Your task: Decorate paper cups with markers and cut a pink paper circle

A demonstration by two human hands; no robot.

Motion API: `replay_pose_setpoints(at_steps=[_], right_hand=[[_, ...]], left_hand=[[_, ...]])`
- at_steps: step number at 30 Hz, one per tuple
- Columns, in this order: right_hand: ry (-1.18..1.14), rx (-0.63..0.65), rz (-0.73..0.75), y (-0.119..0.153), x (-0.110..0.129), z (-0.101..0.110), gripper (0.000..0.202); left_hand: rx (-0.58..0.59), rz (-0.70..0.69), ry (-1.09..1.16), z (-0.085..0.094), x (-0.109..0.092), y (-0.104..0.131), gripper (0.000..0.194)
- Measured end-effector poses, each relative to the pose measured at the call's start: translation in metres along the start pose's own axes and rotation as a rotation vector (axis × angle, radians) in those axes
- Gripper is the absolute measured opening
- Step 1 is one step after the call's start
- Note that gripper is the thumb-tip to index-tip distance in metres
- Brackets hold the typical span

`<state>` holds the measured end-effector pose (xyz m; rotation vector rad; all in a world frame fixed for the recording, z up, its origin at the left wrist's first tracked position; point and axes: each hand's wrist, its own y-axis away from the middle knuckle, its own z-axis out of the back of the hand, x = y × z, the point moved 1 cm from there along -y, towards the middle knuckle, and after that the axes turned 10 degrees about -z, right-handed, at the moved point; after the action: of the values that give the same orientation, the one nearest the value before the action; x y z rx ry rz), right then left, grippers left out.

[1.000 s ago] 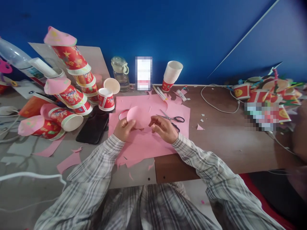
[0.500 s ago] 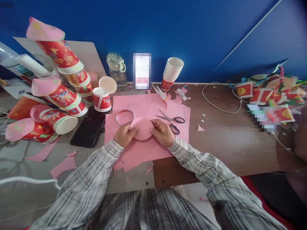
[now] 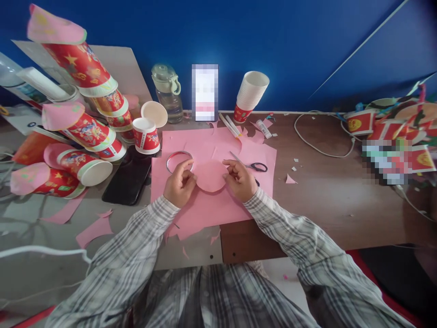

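Observation:
A pink paper circle (image 3: 211, 176) is between my two hands, above a larger pink paper sheet (image 3: 201, 212). My left hand (image 3: 180, 183) pinches the circle's left edge near the thumb, with its index finger stretched forward. At the opposite edge, my right hand (image 3: 240, 180) has its thumb and curled fingers, its index finger also raised. Beyond my left hand lies a roll of tape (image 3: 168, 165), partly covered by it. Black-handled scissors (image 3: 258, 167) rest beside my right hand, which hides one of their handle loops.
Red paper cups with pink tops (image 3: 92, 130) stand and lie at left, near a black phone (image 3: 127, 182). Behind the sheet are a water bottle (image 3: 167, 95), a lit screen (image 3: 205, 93), stacked cups (image 3: 251, 91) and a glue stick (image 3: 264, 129). Cup crafts (image 3: 392, 127) and a cable (image 3: 321, 152) occupy the right.
The circle has shifted slightly right and away from me. My thumbs have slid from its face to its edges, and my index fingers have extended. The view has tilted slightly.

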<state>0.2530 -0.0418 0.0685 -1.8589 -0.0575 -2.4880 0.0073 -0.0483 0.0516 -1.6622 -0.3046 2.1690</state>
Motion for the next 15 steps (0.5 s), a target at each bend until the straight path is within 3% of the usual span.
replay_pose_setpoints(at_steps=[4, 7, 12, 15], right_hand=[[0.158, -0.031, 0.091, 0.001, -0.007, 0.003, 0.038], [0.285, -0.023, 0.174, 0.001, -0.012, 0.001, 0.034], [0.461, -0.100, 0.354, -0.001, -0.012, 0.000, 0.024], [0.460, -0.180, 0.389, -0.009, -0.008, 0.019, 0.028]], left_hand=[[-0.083, -0.078, -0.114, 0.006, -0.003, -0.001, 0.037], [-0.074, -0.131, -0.232, 0.011, -0.005, -0.003, 0.026], [0.146, -0.396, -0.388, 0.006, -0.007, -0.004, 0.025], [0.299, -0.548, -0.467, -0.005, -0.004, -0.001, 0.027]])
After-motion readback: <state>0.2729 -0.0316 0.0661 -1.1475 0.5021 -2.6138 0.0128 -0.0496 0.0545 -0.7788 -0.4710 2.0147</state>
